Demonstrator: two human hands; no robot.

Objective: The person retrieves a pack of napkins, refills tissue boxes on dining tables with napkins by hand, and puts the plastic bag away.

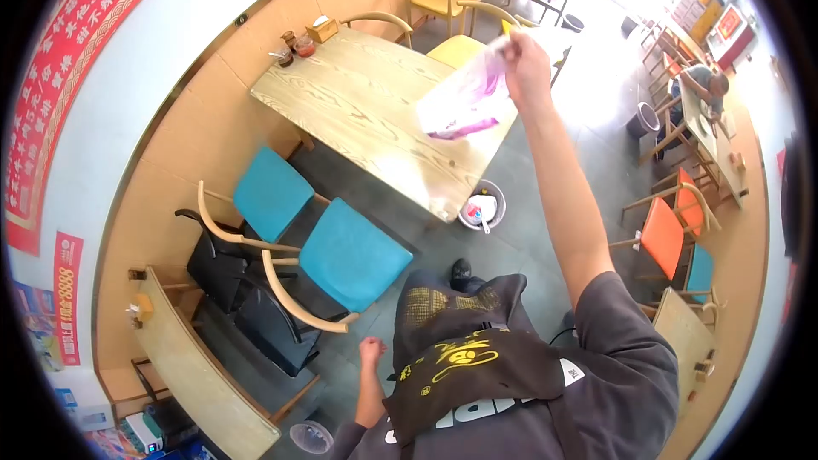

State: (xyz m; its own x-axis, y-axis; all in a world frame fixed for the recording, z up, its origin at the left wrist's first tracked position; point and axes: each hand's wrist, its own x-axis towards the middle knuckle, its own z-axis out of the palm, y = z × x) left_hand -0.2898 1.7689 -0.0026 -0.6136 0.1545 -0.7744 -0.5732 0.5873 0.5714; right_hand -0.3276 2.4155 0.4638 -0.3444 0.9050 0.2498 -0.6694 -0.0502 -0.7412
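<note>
My right hand [527, 64] is raised at the upper middle, its fingers closed on the top of a thin white and pink plastic bag [467, 100]. The bag hangs spread out over the near right part of a wooden table [366, 102]. Low on the left of my body, my left hand [372, 349] is held closed beside the blue chair; whether anything is in it is too small to tell. Below the table's near corner a waste bin [498, 217] on the floor holds white and coloured rubbish.
Blue chairs [354, 253] stand to the left, near another table [204, 375]. Condiment jars [304, 46] and a tissue box [323, 29] sit at the table's wall end. Across the aisle a person [705, 85] leans at a table, near orange chairs [661, 237].
</note>
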